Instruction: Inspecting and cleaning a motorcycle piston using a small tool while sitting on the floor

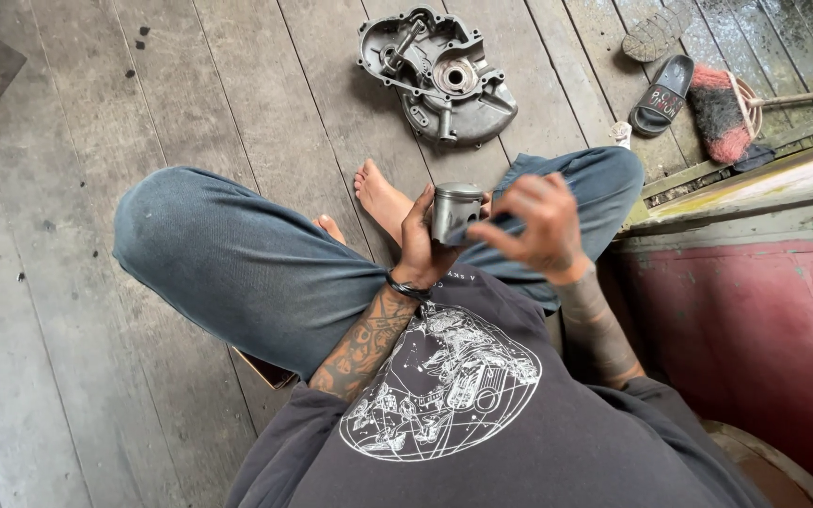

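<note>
I sit cross-legged on a grey plank floor [96, 395], my left knee at nine o'clock from the work. My left hand [418, 246] is wrapped around a metal piston [455, 212], fingers clamped on its side, holding it upright over my lap near the middle of the view. At three o'clock from it, my right hand [538, 226] touches the piston's side with its fingertips; it is blurred, so I cannot tell whether it grips anything of its own or only rubs the metal. I judge this to be the step of cleaning or checking the piston's wall, and the next move calls for a steady left-hand hold while the piston is turned to bring another face round.

At twelve o'clock, well apart on the floor, lies a grey engine cover [437, 75], inner side up. Further toward two o'clock are a black sandal [662, 94] and a red-bristled brush [719, 111]. A worn red wall [755, 329] closes the right.
</note>
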